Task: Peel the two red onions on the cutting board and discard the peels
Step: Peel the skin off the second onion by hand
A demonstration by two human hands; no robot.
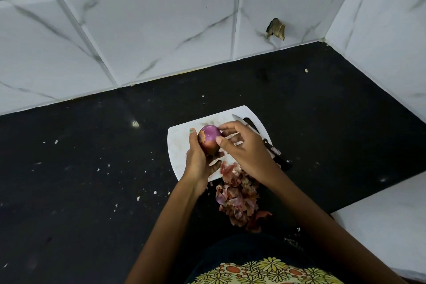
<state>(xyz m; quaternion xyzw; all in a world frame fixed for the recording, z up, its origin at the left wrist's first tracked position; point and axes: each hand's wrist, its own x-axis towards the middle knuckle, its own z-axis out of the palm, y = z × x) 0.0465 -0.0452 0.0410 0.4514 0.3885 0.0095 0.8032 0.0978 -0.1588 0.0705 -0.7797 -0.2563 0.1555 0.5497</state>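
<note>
Mid-peel. Your left hand [198, 159] cups the red onion [208, 138] over the cutting board [182, 145]; top bare purple, papery skin clinging low. Right hand [242, 145], at 3 o'clock of the onion, works thumb and fingers at its skin edge. Peels [237, 196] heaped at 5 o'clock; knife [258, 136] idle. No second onion visible. Next, likely: strip the lower skin.

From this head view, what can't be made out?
- Second red onion: not visible; possibly behind the hands, cannot tell.
- Knife: middle hidden by the right hand.
- Red onion: underside covered by the left hand.
- Cutting board: near edge hidden by peels.
</note>
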